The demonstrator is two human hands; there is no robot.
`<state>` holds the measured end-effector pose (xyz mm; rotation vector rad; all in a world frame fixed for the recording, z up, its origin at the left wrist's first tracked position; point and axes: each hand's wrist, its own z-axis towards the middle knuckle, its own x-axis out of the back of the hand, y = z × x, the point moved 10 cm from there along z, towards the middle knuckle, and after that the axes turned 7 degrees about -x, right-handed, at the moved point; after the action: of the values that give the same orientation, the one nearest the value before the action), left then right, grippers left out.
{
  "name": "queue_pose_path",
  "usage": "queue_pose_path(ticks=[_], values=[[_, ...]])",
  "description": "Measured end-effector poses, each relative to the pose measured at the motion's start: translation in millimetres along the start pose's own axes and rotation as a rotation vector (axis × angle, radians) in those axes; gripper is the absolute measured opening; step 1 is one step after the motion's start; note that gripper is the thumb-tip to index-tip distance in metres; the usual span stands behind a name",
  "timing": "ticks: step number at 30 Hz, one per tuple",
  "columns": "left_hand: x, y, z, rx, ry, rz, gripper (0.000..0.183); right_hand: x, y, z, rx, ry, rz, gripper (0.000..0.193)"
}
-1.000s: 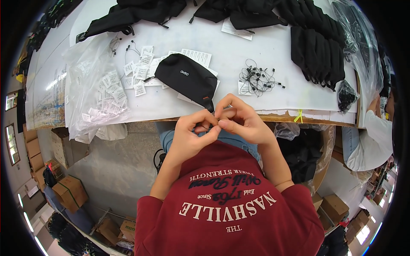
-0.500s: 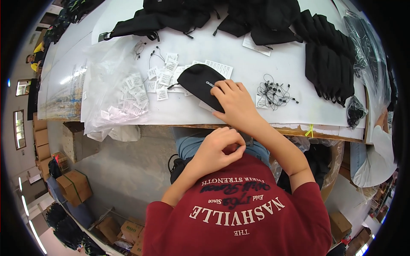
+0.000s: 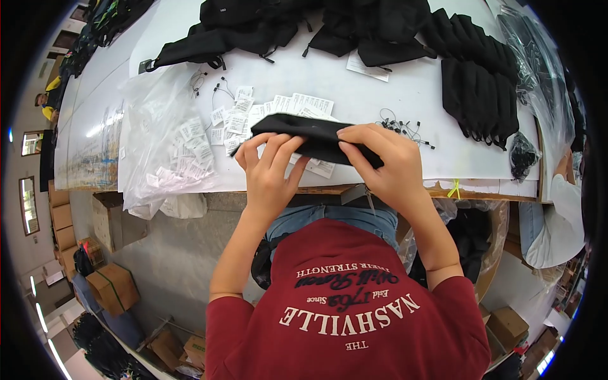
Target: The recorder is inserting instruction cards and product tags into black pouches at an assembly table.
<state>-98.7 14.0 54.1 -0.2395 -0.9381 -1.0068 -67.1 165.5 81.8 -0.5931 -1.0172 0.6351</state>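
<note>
A small black fabric pouch (image 3: 297, 125) is held up level over the table's near edge, one end in each hand. My left hand (image 3: 269, 168) pinches its left end, fingers curled over the near side. My right hand (image 3: 389, 161) grips the right end between thumb and fingers. Just beyond the pouch lie white printed tags (image 3: 237, 117), spread loosely and partly covered by it. Right of the pouch, a tangle of black string loops (image 3: 405, 130) rests on the table, partly behind my right hand.
Black pouches (image 3: 373, 25) are heaped along the back, with a neat row of folded ones (image 3: 478, 95) at right. A clear plastic bag (image 3: 158, 126) holding more tags sits at left. Clear plastic wrap (image 3: 538, 69) lines the right edge. Cardboard boxes (image 3: 114, 288) stand on the floor.
My left hand has risen from in front of my body to the pouch's left end. The pouch has been lifted and turned level, and my right hand has shifted right along with it.
</note>
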Motion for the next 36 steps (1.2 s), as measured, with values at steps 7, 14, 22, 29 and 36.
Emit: queue_pose_path(ticks=[7, 14, 22, 29, 36], values=[[6, 11, -2, -0.102, 0.025, 0.023, 0.033, 2, -4, -6, -0.021, -0.069, 0.113, 0.006], [5, 11, -3, -0.083, 0.0, 0.033, 0.033, -5, 2, -6, -0.139, -0.151, 0.211, 0.009], [27, -27, -1, 0.175, 0.132, -0.319, 0.026, -36, 45, -35, -0.332, -0.513, 0.527, 0.072], [16, -37, -11, 0.303, 0.052, -0.449, 0.023, -61, 64, -71, -0.633, -0.577, 0.828, 0.028], [3, -37, -30, 0.367, -0.238, -0.486, 0.02, 25, 115, -44, -0.809, 0.332, 1.101, 0.041]])
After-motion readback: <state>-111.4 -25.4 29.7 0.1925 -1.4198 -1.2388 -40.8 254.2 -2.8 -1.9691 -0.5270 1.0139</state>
